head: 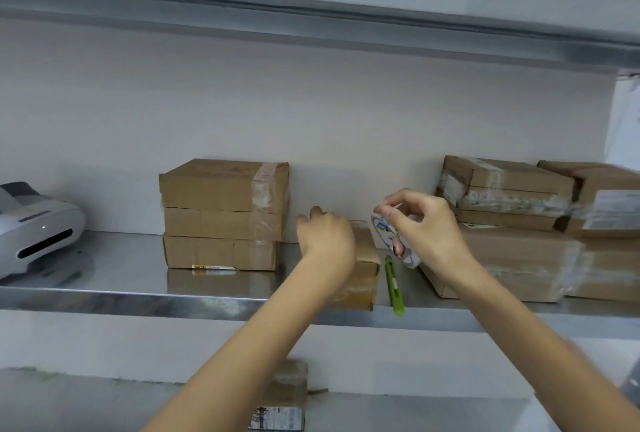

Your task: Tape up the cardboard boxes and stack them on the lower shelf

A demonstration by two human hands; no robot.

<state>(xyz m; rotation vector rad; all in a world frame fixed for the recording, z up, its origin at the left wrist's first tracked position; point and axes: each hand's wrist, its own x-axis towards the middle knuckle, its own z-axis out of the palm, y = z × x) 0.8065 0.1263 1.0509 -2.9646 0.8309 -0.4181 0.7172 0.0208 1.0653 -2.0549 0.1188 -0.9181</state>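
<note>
- The small box (366,258) stands at the front edge of the steel shelf (114,258), at about 5 o'clock from the frame's centre. It lies between the stack of three boxes (221,213) at its 9 o'clock and the green knife (394,288) just beside it at 3 o'clock.
- The left hand (325,237) is laid over the top of the small box with its fingers bent. The tips are hidden, so it cannot be told whether they are clamped or merely resting.
- The tape roll (394,241) is pinched in the right hand (427,223), with thumb and forefinger closed near its upper rim.
- The small box is judged light and fairly stiff. Its taped faces look slick, so it would best be taken by two opposite side walls, not by the flaps.
- The roll is judged light and rigid, and would best be held through its core.
- Counted:
  - one small box
  - three stacked boxes
  - at least three boxes in the pile (512,265) at 3 o'clock
  - one lone box (285,393) on the lower shelf (433,412) at 6 o'clock
  - one roll
  - one knife
  - one printer (34,230) at 9 o'clock
</note>
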